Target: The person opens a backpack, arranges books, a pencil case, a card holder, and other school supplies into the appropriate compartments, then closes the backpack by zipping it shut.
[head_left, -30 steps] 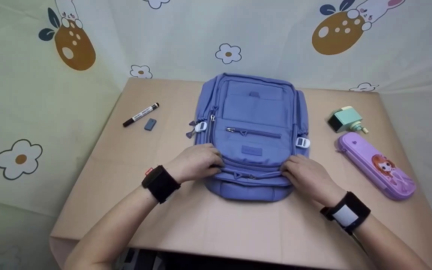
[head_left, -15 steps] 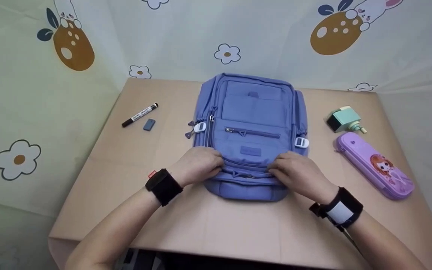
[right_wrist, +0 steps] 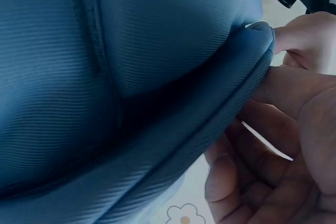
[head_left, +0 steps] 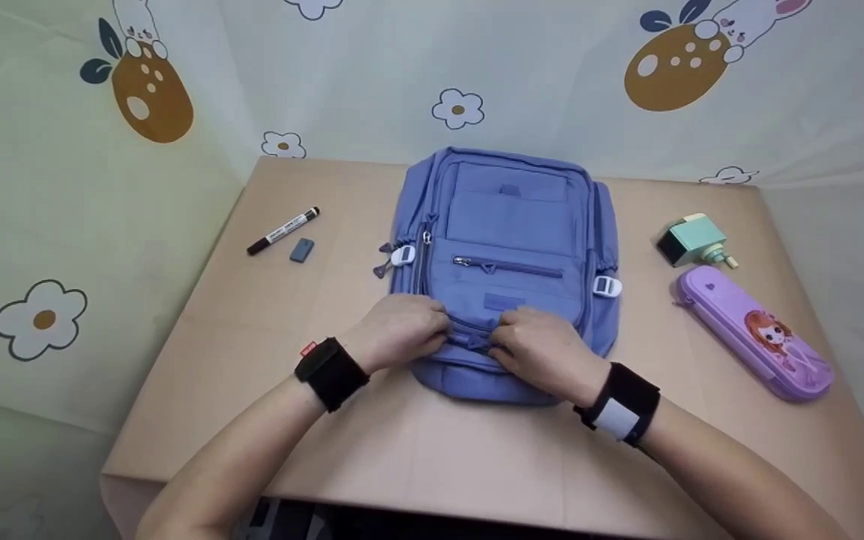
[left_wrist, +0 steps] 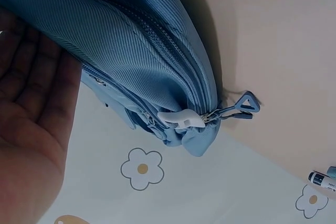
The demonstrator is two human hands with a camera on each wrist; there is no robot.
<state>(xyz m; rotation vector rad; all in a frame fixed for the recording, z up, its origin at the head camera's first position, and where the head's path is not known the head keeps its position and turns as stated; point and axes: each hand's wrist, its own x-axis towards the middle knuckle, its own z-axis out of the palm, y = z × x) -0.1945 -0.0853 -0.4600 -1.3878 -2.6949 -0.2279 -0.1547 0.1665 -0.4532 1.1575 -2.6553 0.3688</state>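
A blue backpack [head_left: 511,232] lies front side up on the table, its bottom toward the person. My left hand [head_left: 402,330] grips the fabric at its lower left, beside the front pocket zipper; in the left wrist view the fingers of the left hand [left_wrist: 37,93] run in under a fold of cloth. Near the middle of that lower zipper, my right hand [head_left: 544,349] pinches the pocket edge, right by a triangular zipper pull [head_left: 477,341]. In the right wrist view thumb and fingers meet at the folded rim; the fingertips are partly hidden by cloth.
A black-and-white marker [head_left: 283,231] and a small grey-blue block [head_left: 301,250] lie left of the backpack. To its right are a mint-green pump-shaped thing [head_left: 694,238] and a purple pencil case [head_left: 754,330]. Patterned cloth walls [head_left: 372,75] surround the table [head_left: 477,465].
My right hand has slid left along the lower zipper, from the backpack's right side to near its middle. The left hand stays at the lower left with only a slight shift.
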